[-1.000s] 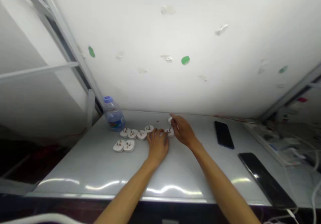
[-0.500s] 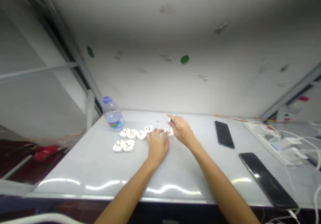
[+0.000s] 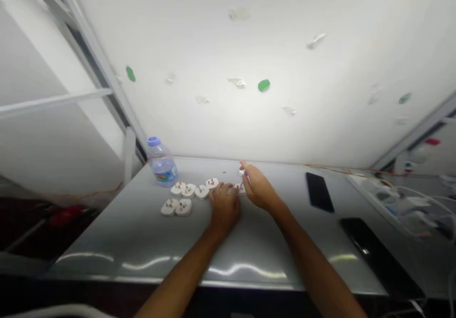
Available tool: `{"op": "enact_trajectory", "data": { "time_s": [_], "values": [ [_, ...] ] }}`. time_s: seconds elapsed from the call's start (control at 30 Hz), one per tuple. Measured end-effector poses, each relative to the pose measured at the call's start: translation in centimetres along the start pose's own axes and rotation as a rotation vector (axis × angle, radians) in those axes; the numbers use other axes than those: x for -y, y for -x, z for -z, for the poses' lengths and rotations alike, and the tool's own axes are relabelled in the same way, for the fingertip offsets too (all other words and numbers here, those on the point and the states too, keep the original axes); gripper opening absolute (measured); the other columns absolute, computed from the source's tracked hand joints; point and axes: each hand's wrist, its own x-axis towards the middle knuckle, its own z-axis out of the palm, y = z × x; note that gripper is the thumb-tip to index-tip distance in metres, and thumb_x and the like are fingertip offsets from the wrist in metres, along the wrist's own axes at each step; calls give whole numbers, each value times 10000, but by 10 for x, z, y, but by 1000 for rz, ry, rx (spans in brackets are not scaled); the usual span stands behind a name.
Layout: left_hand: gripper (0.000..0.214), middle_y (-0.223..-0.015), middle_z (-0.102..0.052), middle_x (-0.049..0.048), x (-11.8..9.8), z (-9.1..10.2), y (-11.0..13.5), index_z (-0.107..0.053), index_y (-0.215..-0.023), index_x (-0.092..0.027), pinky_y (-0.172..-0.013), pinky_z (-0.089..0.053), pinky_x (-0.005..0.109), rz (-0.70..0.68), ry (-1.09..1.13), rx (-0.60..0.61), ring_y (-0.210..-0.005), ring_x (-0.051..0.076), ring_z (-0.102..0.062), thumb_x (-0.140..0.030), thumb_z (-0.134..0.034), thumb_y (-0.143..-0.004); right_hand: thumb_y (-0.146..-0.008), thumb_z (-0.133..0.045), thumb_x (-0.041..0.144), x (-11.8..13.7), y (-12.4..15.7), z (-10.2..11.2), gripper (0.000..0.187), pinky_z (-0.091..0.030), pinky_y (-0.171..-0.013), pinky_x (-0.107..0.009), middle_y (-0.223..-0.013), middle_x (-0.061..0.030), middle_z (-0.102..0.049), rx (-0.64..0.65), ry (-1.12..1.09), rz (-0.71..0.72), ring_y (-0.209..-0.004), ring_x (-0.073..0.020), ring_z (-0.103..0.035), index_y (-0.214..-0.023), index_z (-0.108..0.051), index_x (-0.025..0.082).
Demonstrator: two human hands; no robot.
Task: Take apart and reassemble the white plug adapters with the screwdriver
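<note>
Several white three-pin plugs (image 3: 188, 191) lie pins-up on the table, left of my left hand (image 3: 225, 206). That hand rests on the tabletop, its thumb and fingertips closing on the left side of another white plug (image 3: 241, 190), which also has its pins up. Above this plug, my right hand (image 3: 259, 185) pinches a small screwdriver (image 3: 242, 172) with a whitish handle. Its thin shaft points down at the plug, and my fingers cover most of it. A tiny dark piece (image 3: 224, 172) lies behind my left hand, too small to name.
A water bottle (image 3: 162, 162) with a blue cap stands at the back left. Two dark phones (image 3: 319, 192) lie on the right, near a white power strip (image 3: 374, 199) with cables. A white wall (image 3: 221, 133) rises behind the table.
Both hands stay at the same plug, with the right fingers shifted very slightly. The picture's exposure differs: the wall looks brighter, the table and arms darker.
</note>
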Motion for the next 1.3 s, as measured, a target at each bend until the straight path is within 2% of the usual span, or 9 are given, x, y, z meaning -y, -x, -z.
{"op": "enact_trajectory", "data": {
  "time_s": [0.07, 0.2, 0.37, 0.47, 0.67, 0.83, 0.97, 1.1, 1.3],
  "values": [
    [267, -1233, -638, 96, 0, 0, 0, -672, -1105, -238, -1033, -334, 551, 3, -2, -1, -1259, 340, -459, -197, -539, -877, -984, -368, 176, -2, 1, 0, 454, -553, -870, -426, -1071, -123, -673, 12, -39, -9, -962, -232, -642, -1436, -420, 178],
    [254, -1233, -641, 94, -1, 0, 0, -678, -1091, -237, -1040, -328, 561, 9, -13, 2, -1256, 345, -463, -204, -532, -886, -987, -430, 244, -2, 1, -1, 372, -559, -823, -436, -945, -108, -676, 36, 45, -43, -903, -259, -636, -1338, -530, 173],
    [225, -1221, -648, 89, -1, 1, 0, -688, -1075, -250, -1031, -334, 551, 2, -15, -9, -1254, 340, -467, -239, -535, -911, -979, -367, 169, -1, 2, 4, 464, -540, -893, -413, -1081, -144, -663, 68, -51, -52, -973, -241, -636, -1441, -407, 138],
    [196, -1213, -651, 99, -2, 1, -1, -704, -1038, -246, -1032, -330, 560, 5, -25, -14, -1252, 346, -470, -287, -561, -911, -962, -425, 155, -2, 3, 7, 421, -546, -850, -392, -1009, -107, -691, 68, -73, -60, -915, -227, -651, -1375, -497, 183],
    [214, -1210, -651, 99, -4, 3, -3, -697, -1050, -247, -1045, -314, 564, 4, -39, 9, -1277, 354, -454, -348, -580, -901, -953, -521, 240, -2, 4, 4, 253, -548, -766, -355, -867, -71, -705, -56, -30, -65, -809, -218, -652, -1171, -648, 217],
    [203, -1199, -659, 101, -6, 3, -2, -701, -1018, -236, -1046, -311, 583, -6, -54, -18, -1271, 367, -466, -343, -575, -900, -961, -525, 290, -4, 9, -1, 238, -547, -774, -351, -865, -77, -706, -107, -13, -74, -795, -208, -652, -1142, -651, 202],
    [204, -1184, -665, 103, -7, 5, -1, -696, -1024, -230, -1039, -317, 596, -15, -75, -43, -1261, 379, -473, -320, -555, -908, -953, -538, 323, -8, 15, -6, 254, -555, -751, -348, -882, -69, -709, -169, -97, -90, -767, -196, -655, -1139, -646, 187],
    [216, -1220, -650, 112, -7, 8, 0, -689, -1031, -216, -1053, -300, 602, 43, -127, -104, -1291, 387, -442, -321, -544, -911, -944, -551, 348, -14, 18, -9, 250, -554, -710, -319, -852, -55, -710, -293, -132, -172, -686, -168, -637, -1105, -652, 186],
    [225, -1277, -614, 160, 5, 6, -7, -683, -1026, -168, -1039, -311, 604, 191, -185, -137, -1281, 386, -443, -285, -541, -897, -938, -549, 393, -30, 20, -7, 276, -558, -729, -360, -850, -78, -721, -507, -87, -291, -726, -191, -656, -1046, -664, 167]
  ]
}}
